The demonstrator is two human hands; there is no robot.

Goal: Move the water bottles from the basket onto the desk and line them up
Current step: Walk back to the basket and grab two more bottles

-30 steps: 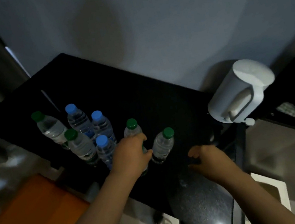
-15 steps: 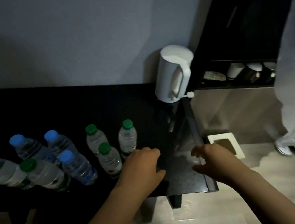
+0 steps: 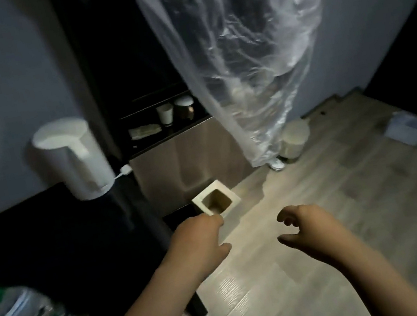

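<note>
L hand (image 3: 199, 245) + R hand (image 3: 312, 231) empty over floor (image 3: 351, 216); bottle (image 3: 19, 308) on desk (image 3: 78, 250) at far left, blurred

Premises appear to be a hotel-type guest room. Evidence: white electric kettle (image 3: 74, 159) on a black desk (image 3: 63, 239) left of the hands; shelf with cups (image 3: 166, 113) beyond them; plastic-covered hanging garments (image 3: 246, 48) above; wood-look floor (image 3: 349, 202) beneath.

1. A kettle (image 3: 74, 159) stands at the back right of the desk (image 3: 78, 250).
2. What seem two blurred water bottles (image 3: 19, 308) stand at the desk's left.
3. A square box (image 3: 216, 198) sits on the floor (image 3: 351, 216), right of the desk.
</note>
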